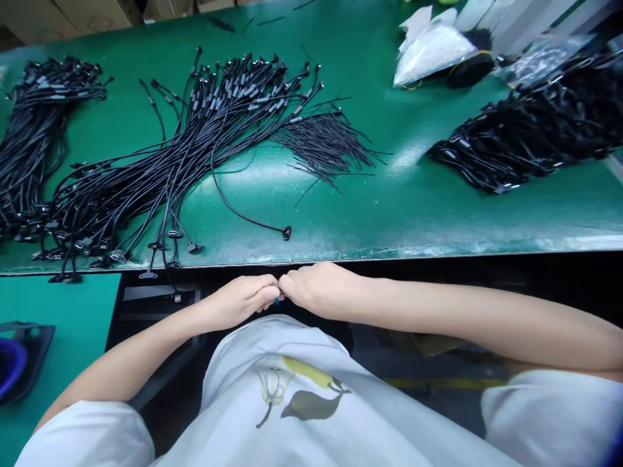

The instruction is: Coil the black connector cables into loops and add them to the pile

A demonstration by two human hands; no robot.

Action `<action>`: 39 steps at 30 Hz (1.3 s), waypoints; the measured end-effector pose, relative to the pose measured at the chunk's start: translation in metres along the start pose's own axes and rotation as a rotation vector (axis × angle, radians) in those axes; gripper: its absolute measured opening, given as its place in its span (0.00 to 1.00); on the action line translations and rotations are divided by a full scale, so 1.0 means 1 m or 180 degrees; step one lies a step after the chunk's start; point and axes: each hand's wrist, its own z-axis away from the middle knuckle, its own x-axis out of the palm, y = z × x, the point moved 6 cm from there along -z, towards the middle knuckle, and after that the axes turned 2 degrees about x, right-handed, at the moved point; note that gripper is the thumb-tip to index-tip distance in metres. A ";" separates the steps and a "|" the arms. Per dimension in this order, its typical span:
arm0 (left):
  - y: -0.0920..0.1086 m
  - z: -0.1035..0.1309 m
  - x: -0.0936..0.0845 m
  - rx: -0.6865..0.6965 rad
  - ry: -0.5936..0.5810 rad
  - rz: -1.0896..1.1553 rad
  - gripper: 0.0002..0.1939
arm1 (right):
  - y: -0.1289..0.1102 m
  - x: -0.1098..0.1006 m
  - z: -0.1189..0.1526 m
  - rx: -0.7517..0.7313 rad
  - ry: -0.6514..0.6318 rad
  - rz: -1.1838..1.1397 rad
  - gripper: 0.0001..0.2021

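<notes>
My left hand point(246, 299) and my right hand point(318, 290) meet in front of my shirt, just below the near edge of the green table point(389, 214). Fingers of both are curled closed, with the fingertips touching. A tiny bit of blue shows beneath them; what they pinch is too small and hidden to name. Beyond them, one black cable end point(287, 232) lies near the table edge. It belongs to a large bundle of black cables point(185, 155) with connectors at both ends. Some connectors hang over the edge, left of my hands.
Thin black strips point(331, 143) are heaped beside the bundle. More cables lie at far left point(36, 130) and right point(535, 130). Plastic bags point(433, 52) sit at the back right, cardboard boxes point(92, 16) at the back left. A blue round object point(12, 366) is at lower left.
</notes>
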 end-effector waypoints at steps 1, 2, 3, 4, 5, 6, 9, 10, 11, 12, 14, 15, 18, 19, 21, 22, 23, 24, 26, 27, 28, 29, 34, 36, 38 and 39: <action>0.002 0.001 0.000 -0.0030 -0.0133 0.0164 0.17 | -0.002 -0.002 0.003 -0.0024 0.0123 0.0157 0.11; 0.003 0.001 0.000 -0.0067 -0.0235 0.0281 0.18 | -0.004 -0.003 0.006 -0.0050 0.0258 0.0315 0.11; 0.001 0.000 0.001 -0.0125 -0.0305 0.0360 0.17 | -0.006 -0.005 0.008 -0.0086 0.0400 0.0456 0.12; -0.003 -0.002 0.002 -0.0205 -0.0354 0.0434 0.16 | -0.008 -0.006 0.010 -0.0120 0.0544 0.0591 0.12; -0.008 -0.004 0.005 -0.0291 -0.0403 0.0555 0.15 | -0.009 -0.007 0.011 -0.0129 0.0679 0.0731 0.12; -0.013 -0.007 0.008 -0.0354 -0.0457 0.0747 0.15 | -0.010 -0.006 0.012 -0.0122 0.0788 0.0859 0.12; -0.024 -0.015 0.023 -0.0362 -0.0717 0.1515 0.17 | -0.013 -0.001 0.013 -0.0072 0.0950 0.1014 0.11; -0.026 -0.015 0.028 -0.0345 -0.0818 0.1661 0.18 | -0.015 0.001 0.014 -0.0081 0.0976 0.0988 0.11; -0.027 -0.016 0.032 -0.0340 -0.0878 0.1647 0.19 | -0.015 0.003 0.015 -0.0099 0.0984 0.0934 0.11; -0.028 -0.016 0.034 -0.0323 -0.0841 0.1429 0.19 | -0.015 0.003 0.016 -0.0100 0.0972 0.0855 0.11; -0.027 -0.017 0.027 -0.0156 -0.0425 0.0520 0.18 | -0.009 0.003 0.017 0.0052 0.0834 0.0584 0.09; -0.023 -0.017 0.020 -0.0004 -0.0120 -0.0024 0.17 | -0.002 0.002 0.016 0.0197 0.0696 0.0363 0.09; -0.007 -0.017 0.002 0.0460 0.0615 -0.1211 0.14 | 0.017 0.000 0.012 0.0569 0.0259 -0.0302 0.08; -0.004 -0.019 -0.001 0.0522 0.0707 -0.1376 0.14 | 0.021 0.000 0.010 0.0618 0.0189 -0.0346 0.07; -0.003 -0.023 -0.005 0.0495 0.0742 -0.1519 0.15 | 0.025 -0.001 0.005 0.0621 0.0232 -0.0129 0.07; -0.003 -0.025 -0.006 0.0428 0.0723 -0.1538 0.16 | 0.025 -0.001 0.003 0.0609 0.0298 0.0036 0.08; -0.004 -0.028 -0.007 0.0349 0.0688 -0.1525 0.16 | 0.024 0.000 0.001 0.0586 0.0352 0.0161 0.10; -0.006 -0.030 -0.008 0.0276 0.0656 -0.1474 0.16 | 0.025 0.000 0.000 0.0549 0.0385 0.0206 0.11; -0.007 -0.031 -0.012 0.0190 0.0606 -0.1214 0.15 | 0.031 -0.003 -0.001 0.0448 0.0407 -0.0028 0.13; -0.009 -0.031 -0.017 0.0145 0.0607 -0.0977 0.15 | 0.040 -0.007 0.000 0.0352 0.0423 -0.0293 0.14; -0.011 -0.029 -0.023 0.0086 0.0642 -0.0648 0.16 | 0.053 -0.013 0.002 0.0294 0.0512 -0.0596 0.15; -0.014 -0.028 -0.032 0.0023 0.0741 -0.0237 0.16 | 0.074 -0.022 0.005 0.0365 0.0720 -0.0860 0.15; -0.038 -0.023 -0.067 -0.0093 0.1824 0.2018 0.17 | 0.237 -0.047 0.050 0.2609 0.2170 -0.0346 0.14; -0.043 -0.030 -0.063 -0.0162 0.1885 0.2475 0.19 | 0.280 -0.038 0.051 0.2784 0.1976 0.0026 0.16; -0.043 -0.039 -0.054 -0.0245 0.1812 0.2666 0.21 | 0.303 -0.028 0.043 0.2624 0.1773 0.0160 0.14; -0.042 -0.042 -0.050 -0.0269 0.1796 0.2714 0.22 | 0.309 -0.024 0.040 0.2565 0.1745 0.0180 0.13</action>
